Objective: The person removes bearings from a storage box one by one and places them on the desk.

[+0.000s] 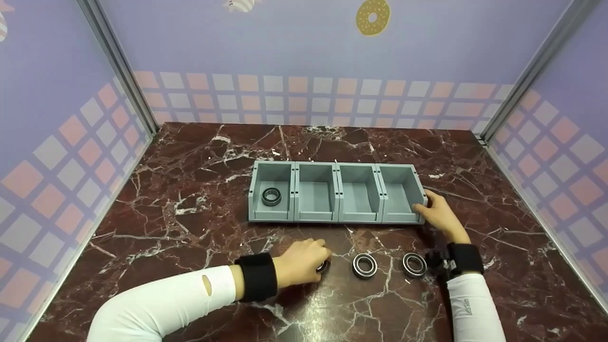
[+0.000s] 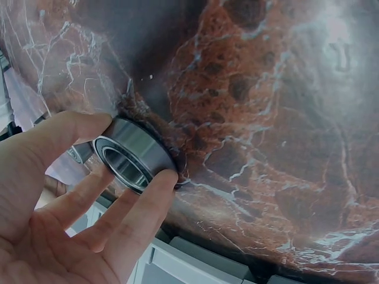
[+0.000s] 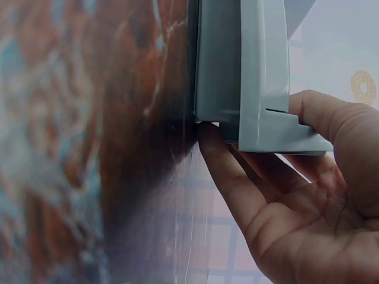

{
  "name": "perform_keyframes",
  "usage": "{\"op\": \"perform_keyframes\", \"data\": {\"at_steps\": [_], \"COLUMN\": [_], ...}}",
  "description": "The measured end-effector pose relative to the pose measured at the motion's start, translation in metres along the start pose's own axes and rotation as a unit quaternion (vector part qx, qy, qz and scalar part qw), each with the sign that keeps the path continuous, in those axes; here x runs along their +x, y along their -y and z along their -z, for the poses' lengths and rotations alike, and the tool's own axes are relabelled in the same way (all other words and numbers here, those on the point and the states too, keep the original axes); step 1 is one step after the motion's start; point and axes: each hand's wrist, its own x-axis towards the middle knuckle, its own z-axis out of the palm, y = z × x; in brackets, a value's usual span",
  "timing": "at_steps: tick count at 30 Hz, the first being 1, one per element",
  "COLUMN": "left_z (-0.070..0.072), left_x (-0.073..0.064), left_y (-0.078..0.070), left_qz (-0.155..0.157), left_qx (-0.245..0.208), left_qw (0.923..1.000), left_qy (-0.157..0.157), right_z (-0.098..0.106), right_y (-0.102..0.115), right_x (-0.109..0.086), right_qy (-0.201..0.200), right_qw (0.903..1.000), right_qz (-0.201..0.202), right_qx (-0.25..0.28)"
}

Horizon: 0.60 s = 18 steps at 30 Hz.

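My left hand (image 1: 304, 260) pinches a ball bearing (image 2: 136, 151) between thumb and fingertips at the table surface; in the head view the hand covers most of it. My right hand (image 1: 441, 214) grips the right end wall of a grey four-bin row (image 1: 361, 217), thumb over the wall and fingers along its outer side, as the right wrist view shows. Another bearing (image 1: 271, 196) lies flat in the leftmost bin. On the table in front of the bins lie a bearing (image 1: 365, 266) right of my left hand and a bearing (image 1: 414, 265) near my right wrist.
The bins stand on a dark red marbled table (image 1: 190, 237). Purple panels with a checked band (image 1: 323, 90) enclose it at the back and both sides, with metal posts (image 1: 118, 61) at the corners.
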Motion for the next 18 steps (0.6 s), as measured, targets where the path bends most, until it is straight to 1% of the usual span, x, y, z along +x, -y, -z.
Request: {"op": "perform_keyframes", "data": {"at_steps": [6, 9, 18], "left_z": [-0.0033, -0.0042, -0.0058], "left_x": [0.0001, 0.0006, -0.0006], "left_y": [0.0004, 0.0003, 0.0012], "left_qz": [-0.003, -0.003, -0.008], "left_qx": [0.013, 0.019, 0.024], "left_qw": [0.9999, 0.9998, 0.9996], "left_qy": [-0.009, -0.009, -0.011], "right_z": [-0.0008, -0.0007, -0.0020], "right_y": [-0.0018, -0.0039, -0.0025], "right_x": [0.0015, 0.0028, 0.0016], "right_qy": [-0.007, -0.007, -0.009], "right_qw": [0.9999, 0.9998, 1.0000], "right_qz": [-0.003, -0.007, -0.001], "right_qx": [-0.011, -0.015, -0.003]}}
